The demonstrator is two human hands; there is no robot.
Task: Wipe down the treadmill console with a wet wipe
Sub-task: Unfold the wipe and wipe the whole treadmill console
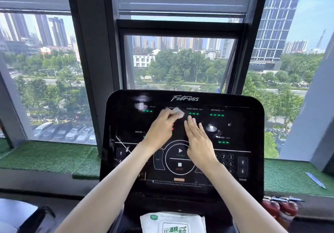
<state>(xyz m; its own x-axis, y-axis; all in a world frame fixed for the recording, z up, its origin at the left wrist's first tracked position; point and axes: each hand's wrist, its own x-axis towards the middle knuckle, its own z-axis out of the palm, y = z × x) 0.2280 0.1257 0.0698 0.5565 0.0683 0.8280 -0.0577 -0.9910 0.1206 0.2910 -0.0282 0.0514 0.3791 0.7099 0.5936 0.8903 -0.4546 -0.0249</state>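
The black glossy treadmill console stands in front of me, with lit green readouts and start and stop buttons at its centre. My left hand holds a small white wet wipe at its fingertips against the upper middle of the panel, near the calories readout. My right hand lies beside it with straight fingers flat on the panel, above the start button. Both forearms reach up from the bottom of the view.
A white and green pack of wet wipes lies on the ledge below the console. Large windows stand behind it. Green artificial turf covers the sill on both sides. Red fire extinguishers stand at the lower right.
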